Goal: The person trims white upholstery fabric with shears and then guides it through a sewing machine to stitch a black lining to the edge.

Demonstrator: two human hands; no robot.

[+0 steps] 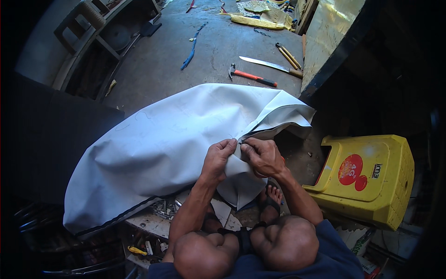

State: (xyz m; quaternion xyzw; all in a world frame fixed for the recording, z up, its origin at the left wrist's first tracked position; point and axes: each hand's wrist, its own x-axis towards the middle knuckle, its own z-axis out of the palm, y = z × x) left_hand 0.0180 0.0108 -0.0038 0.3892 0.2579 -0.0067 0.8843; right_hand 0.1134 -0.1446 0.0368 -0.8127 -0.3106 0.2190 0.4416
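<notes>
A large white sheet of smooth, vinyl-like material [158, 135] spreads over the floor in front of me, with a black strip along its near left edge. My left hand [217, 158] pinches a seam of it between thumb and fingers. Right beside it my right hand [264, 156] is closed on the same seam, the fingertips of both hands nearly touching. Whether a small tool sits between the fingers is hidden. A thin orange-red curve shows at the right wrist and below the hand; I cannot make out what it is. The sheet's far right corner is folded up.
Beyond the sheet lie a claw hammer [253, 78], a long knife [269, 64], a tool with two wooden handles [289, 56] and a blue twisted strip [193, 51]. A yellow plastic stool [367, 181] lies at right. Small metal parts [165, 209] rest near my left knee.
</notes>
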